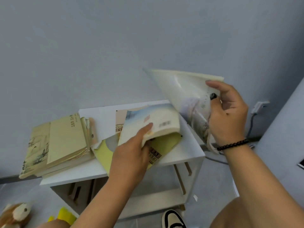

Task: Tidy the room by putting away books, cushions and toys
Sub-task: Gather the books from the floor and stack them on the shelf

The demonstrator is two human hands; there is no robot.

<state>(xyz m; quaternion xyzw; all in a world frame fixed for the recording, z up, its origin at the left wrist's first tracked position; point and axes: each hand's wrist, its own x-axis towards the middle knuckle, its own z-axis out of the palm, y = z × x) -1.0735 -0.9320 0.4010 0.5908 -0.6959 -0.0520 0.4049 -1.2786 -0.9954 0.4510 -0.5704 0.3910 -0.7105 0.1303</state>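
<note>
Yellowish books [56, 145] are stacked at the left of the white table [185, 150]. In the centre of the frame a pale-blue book [153, 122] is gripped by the left hand [131, 155]. At the right, a white book [185, 96] is held up, tilted, by the right hand [228, 116].

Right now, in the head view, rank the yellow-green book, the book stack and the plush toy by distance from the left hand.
1. Yellow-green book, right under the left hand.
2. Book stack, on the shelf's left end.
3. Plush toy, on the floor, bottom left.
</note>
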